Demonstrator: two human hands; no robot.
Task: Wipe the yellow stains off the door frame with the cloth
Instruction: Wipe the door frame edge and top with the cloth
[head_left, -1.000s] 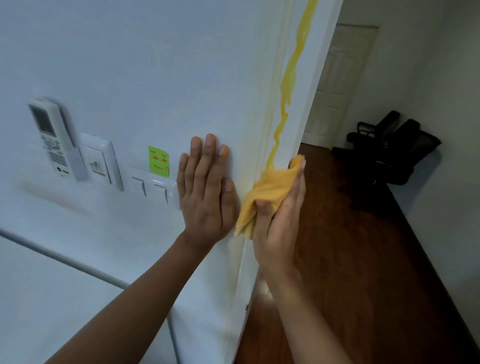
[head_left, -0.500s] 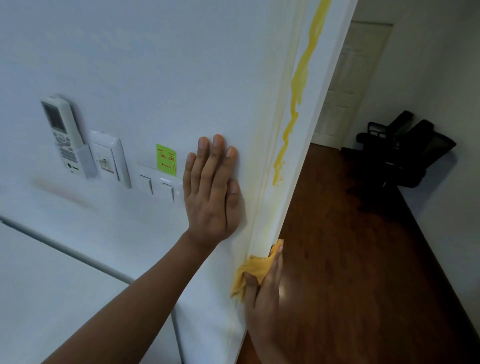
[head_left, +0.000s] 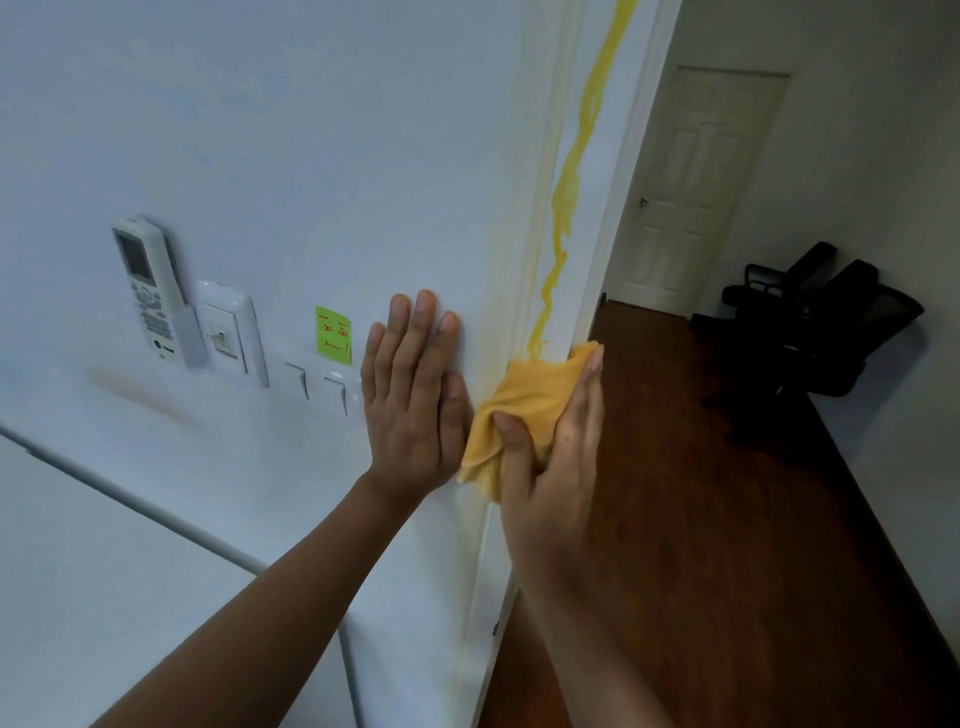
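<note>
1. 2 hands in view. Right hand (head_left: 553, 457) is closed round a crumpled yellow-orange terry cloth (head_left: 524, 402): thumb over the front folds, fingers laid flat along its outer side, pressing it against the white painted door frame (head_left: 571, 291).
2. Left hand (head_left: 413, 395) lies flat and open on the pale blue-white wall (head_left: 260, 130), fingers pointing to 12 o'clock, holding nothing. It sits just beside the cloth, at the cloth's 9 o'clock; judged to be bracing only.
3. Cloth position: on the frame edge, its top corner touching the lower tip of the long wavy yellow stain (head_left: 569, 176).
4. Stain extent: from the cloth it runs toward 12 o'clock, unbroken, and leaves the top of the picture. A fainter yellowish tint shows along the wall-frame corner to its left.
5. Done, as far as visible: frame face below the cloth, toward 6 o'clock, looks mostly white. A thin faint yellow line remains in the corner seam lower down.
6. Left: the whole bright streak above the cloth, plus the pale smear beside it and the seam line. Judgement: early in the task, well under half cleared.
7. Unrelated fittings at the left hand's 9 o'clock: white wall switches (head_left: 317, 384), green sticky note (head_left: 332, 334).
</note>
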